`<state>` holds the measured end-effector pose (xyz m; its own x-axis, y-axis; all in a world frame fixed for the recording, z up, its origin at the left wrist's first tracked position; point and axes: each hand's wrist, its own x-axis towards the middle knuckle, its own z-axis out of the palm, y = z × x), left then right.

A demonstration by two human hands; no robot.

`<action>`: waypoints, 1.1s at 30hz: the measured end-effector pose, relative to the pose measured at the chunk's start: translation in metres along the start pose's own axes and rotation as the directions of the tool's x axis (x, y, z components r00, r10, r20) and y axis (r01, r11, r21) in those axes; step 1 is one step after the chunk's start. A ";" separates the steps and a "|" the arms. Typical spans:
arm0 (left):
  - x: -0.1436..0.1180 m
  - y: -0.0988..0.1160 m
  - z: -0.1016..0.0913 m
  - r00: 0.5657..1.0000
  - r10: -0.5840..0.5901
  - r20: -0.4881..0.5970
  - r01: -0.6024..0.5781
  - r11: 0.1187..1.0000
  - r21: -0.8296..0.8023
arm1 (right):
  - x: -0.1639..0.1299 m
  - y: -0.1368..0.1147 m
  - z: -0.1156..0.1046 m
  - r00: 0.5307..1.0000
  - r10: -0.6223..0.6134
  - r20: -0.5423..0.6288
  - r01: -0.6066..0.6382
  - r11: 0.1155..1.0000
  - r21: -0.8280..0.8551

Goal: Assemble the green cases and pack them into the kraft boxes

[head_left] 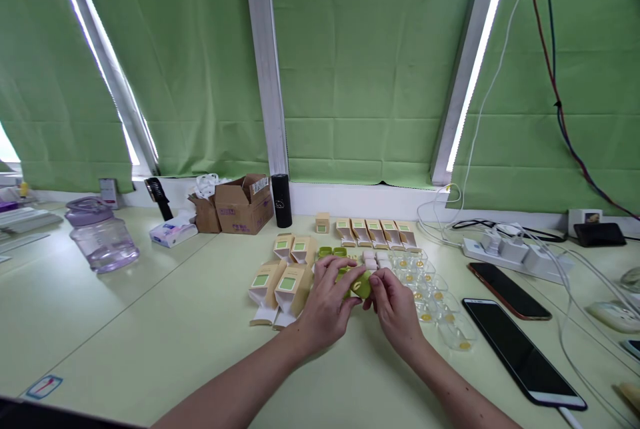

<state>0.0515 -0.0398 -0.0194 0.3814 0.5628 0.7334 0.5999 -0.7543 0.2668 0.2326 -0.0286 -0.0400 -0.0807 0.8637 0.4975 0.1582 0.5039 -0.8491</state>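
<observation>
My left hand (330, 302) grips a small green box-like piece (361, 284) between thumb and fingers, just above the table. My right hand (395, 309) is closed in a pinch at the piece's right edge; whether something small sits in that pinch is hidden. Behind the hands are green containers (325, 251) and small whitish-pink blocks (369, 255). Clear plastic cups (457, 332) with yellow dots stand in rows beside my right hand. Left of my left hand lie open cardboard boxes (293, 282) with green labels.
More small boxes (375, 234) line the back, near a black cylinder (281, 201) and a brown carton (245, 205). Phones (523, 349) and a cabled power strip (517, 259) lie right. A purple bottle (103, 239) and tissue pack (173, 231) stand left.
</observation>
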 end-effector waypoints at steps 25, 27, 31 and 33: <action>0.010 -0.036 0.008 0.793 -0.607 -0.055 0.480 0.678 -0.557 | 0.007 0.015 -0.007 0.878 -0.246 0.410 0.478 0.431 -0.765; 0.011 -0.036 0.008 0.790 -0.612 -0.051 0.476 0.663 -0.578 | 0.009 0.012 -0.011 0.895 -0.252 0.369 0.445 0.423 -0.789; 0.012 -0.035 0.007 0.783 -0.621 -0.030 0.484 0.639 -0.598 | 0.014 0.002 -0.024 0.943 -0.248 0.224 0.309 0.390 -0.867; 0.012 -0.033 0.006 0.778 -0.628 -0.016 0.490 0.623 -0.610 | 0.016 -0.002 -0.030 0.955 -0.230 0.186 0.262 0.365 -0.893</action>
<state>0.0404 -0.0059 -0.0234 -0.0910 0.9061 0.4131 0.1320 -0.4002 0.9069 0.2608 -0.0161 -0.0245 -0.2967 0.7108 0.6378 0.9157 0.4013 -0.0211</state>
